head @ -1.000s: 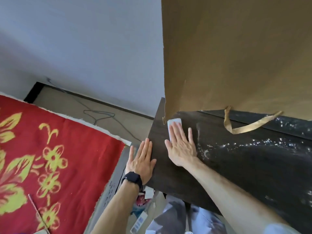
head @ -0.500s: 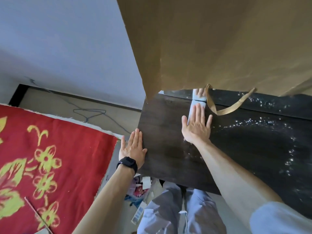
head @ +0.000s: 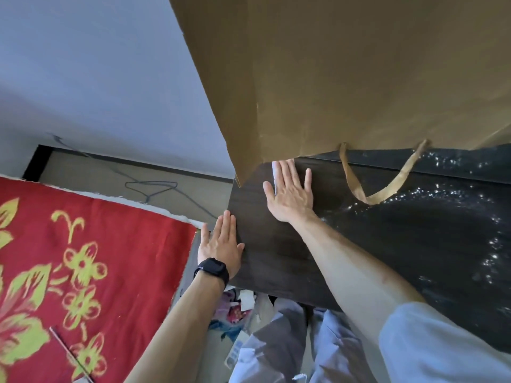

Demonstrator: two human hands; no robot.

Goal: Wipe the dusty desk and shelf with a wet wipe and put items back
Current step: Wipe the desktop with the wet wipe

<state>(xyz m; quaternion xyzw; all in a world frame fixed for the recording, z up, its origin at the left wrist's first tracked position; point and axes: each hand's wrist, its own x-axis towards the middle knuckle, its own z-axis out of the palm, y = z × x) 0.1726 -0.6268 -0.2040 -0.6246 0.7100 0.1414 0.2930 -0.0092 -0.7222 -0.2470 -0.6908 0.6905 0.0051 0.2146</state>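
Dark wood bench (head: 276,258): wet glints at right, left strip dull. Left grip (head: 221,248) flat, fingers straight, on its near-left edge. Farther in, right grip (head: 290,193) spread flat, pressing the white wipe (head: 274,172) near the back edge, under a brown paper bag (head: 345,78). Likely mid-wipe; shelf, items pending.

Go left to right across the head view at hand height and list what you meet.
Red patterned cloth → left hand → right hand → brown bag's handle loop.

Dark wood desk (head: 276,258), speckled at right; on it white wipe (head: 274,172) and paper-bag handle (head: 354,183)
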